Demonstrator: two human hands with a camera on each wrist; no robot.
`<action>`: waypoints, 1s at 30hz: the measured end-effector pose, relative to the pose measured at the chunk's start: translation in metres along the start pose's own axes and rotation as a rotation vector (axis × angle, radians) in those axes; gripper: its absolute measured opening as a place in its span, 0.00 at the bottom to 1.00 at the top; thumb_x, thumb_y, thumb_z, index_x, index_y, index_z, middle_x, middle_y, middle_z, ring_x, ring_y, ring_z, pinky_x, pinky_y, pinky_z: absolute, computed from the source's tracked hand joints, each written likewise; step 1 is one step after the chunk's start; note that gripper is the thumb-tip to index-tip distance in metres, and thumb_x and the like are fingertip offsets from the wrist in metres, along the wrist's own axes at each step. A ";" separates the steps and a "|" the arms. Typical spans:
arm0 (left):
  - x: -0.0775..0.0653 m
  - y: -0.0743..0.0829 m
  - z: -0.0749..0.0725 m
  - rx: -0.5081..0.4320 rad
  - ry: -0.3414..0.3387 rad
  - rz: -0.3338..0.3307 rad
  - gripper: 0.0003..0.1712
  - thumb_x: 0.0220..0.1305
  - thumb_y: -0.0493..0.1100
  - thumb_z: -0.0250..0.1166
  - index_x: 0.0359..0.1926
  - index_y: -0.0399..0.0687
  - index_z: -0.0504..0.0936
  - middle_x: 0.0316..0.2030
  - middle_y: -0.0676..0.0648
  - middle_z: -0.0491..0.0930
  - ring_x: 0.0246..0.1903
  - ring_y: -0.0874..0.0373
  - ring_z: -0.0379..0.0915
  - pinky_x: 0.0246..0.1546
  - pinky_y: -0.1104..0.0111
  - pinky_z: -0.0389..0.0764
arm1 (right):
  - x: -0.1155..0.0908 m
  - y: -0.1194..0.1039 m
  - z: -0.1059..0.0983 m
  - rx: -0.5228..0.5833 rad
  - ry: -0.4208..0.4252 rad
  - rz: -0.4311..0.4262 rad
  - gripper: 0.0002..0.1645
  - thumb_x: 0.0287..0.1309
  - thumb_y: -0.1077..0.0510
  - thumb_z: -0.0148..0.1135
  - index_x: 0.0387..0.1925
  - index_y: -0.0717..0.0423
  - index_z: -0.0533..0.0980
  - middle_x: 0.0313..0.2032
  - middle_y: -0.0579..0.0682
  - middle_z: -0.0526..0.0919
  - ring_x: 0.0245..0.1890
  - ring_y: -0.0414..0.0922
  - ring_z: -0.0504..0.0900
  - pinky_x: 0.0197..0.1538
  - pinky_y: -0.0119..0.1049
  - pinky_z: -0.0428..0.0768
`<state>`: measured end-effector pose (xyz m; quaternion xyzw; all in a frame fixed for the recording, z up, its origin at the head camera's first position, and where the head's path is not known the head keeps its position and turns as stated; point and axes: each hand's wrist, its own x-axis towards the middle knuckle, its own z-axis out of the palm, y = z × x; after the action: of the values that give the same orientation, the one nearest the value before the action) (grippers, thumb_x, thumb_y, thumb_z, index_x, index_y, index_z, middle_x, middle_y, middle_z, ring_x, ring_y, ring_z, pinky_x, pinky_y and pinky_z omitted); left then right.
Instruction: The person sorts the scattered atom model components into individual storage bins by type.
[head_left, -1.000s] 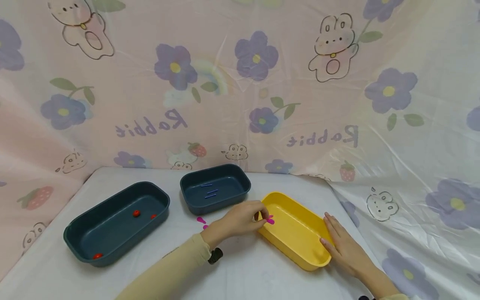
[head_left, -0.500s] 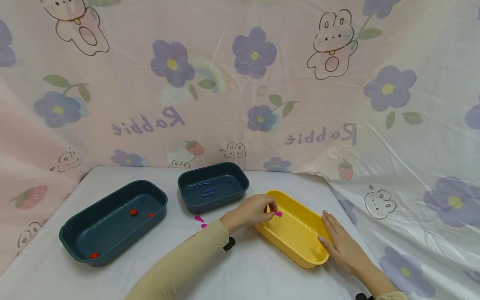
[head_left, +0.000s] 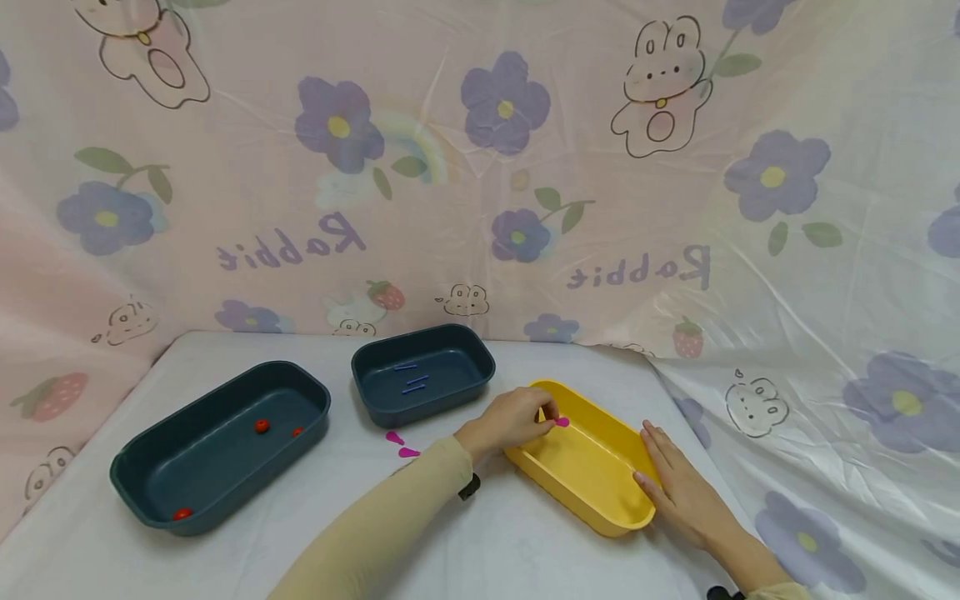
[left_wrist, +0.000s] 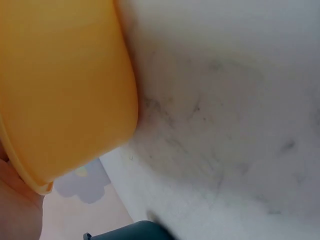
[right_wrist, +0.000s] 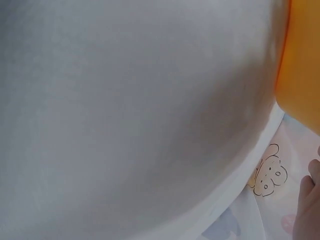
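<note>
My left hand [head_left: 517,419] reaches over the near-left rim of the yellow tray [head_left: 592,454] and pinches a small magenta drop-shaped piece [head_left: 562,422] between thumb and fingers, above the tray's floor. Along the tray's right side rests my right hand [head_left: 688,492], fingers straight, thumb at the rim. Two more magenta drop-shaped pieces, one farther back [head_left: 394,437] and one nearer [head_left: 408,452], lie on the white cloth left of the left forearm. The left wrist view shows the yellow tray's outer wall [left_wrist: 70,90] beside part of the left hand [left_wrist: 20,205].
A small dark teal tray [head_left: 375,408] at the back holds several thin blue sticks [head_left: 414,388]. At the left stands a larger dark teal tray [head_left: 180,467] with red round pieces [head_left: 262,426] inside. A patterned curtain [head_left: 420,208] hangs behind the white table [head_left: 480,542].
My left hand has moved right, farther over the yellow tray, with the magenta piece between its fingers. My right hand stays at the tray's side. The head view has shifted slightly.
</note>
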<state>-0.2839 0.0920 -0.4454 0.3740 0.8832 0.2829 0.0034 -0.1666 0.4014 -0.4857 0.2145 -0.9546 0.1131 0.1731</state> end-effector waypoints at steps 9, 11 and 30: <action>0.000 -0.002 0.003 0.001 0.012 -0.016 0.03 0.70 0.44 0.71 0.43 0.54 0.86 0.36 0.59 0.82 0.33 0.64 0.71 0.33 0.77 0.74 | 0.000 -0.003 0.001 0.006 -0.004 0.000 0.43 0.74 0.49 0.58 0.79 0.68 0.56 0.78 0.65 0.59 0.79 0.60 0.56 0.75 0.20 0.33; 0.000 -0.003 0.003 0.004 0.016 -0.015 0.03 0.70 0.44 0.71 0.43 0.54 0.86 0.36 0.59 0.82 0.32 0.65 0.71 0.32 0.77 0.73 | 0.000 -0.003 0.001 0.003 -0.003 -0.003 0.43 0.74 0.49 0.58 0.79 0.68 0.56 0.79 0.63 0.58 0.79 0.60 0.56 0.75 0.20 0.33; -0.016 -0.005 -0.008 -0.014 0.043 0.039 0.05 0.71 0.43 0.69 0.46 0.53 0.84 0.40 0.58 0.80 0.38 0.64 0.74 0.39 0.79 0.75 | -0.002 -0.001 0.001 0.000 0.008 -0.010 0.42 0.75 0.50 0.57 0.77 0.71 0.57 0.80 0.62 0.56 0.82 0.53 0.50 0.75 0.19 0.32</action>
<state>-0.2774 0.0742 -0.4442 0.3849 0.8737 0.2969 -0.0186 -0.1651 0.4012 -0.4869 0.2191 -0.9528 0.1132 0.1772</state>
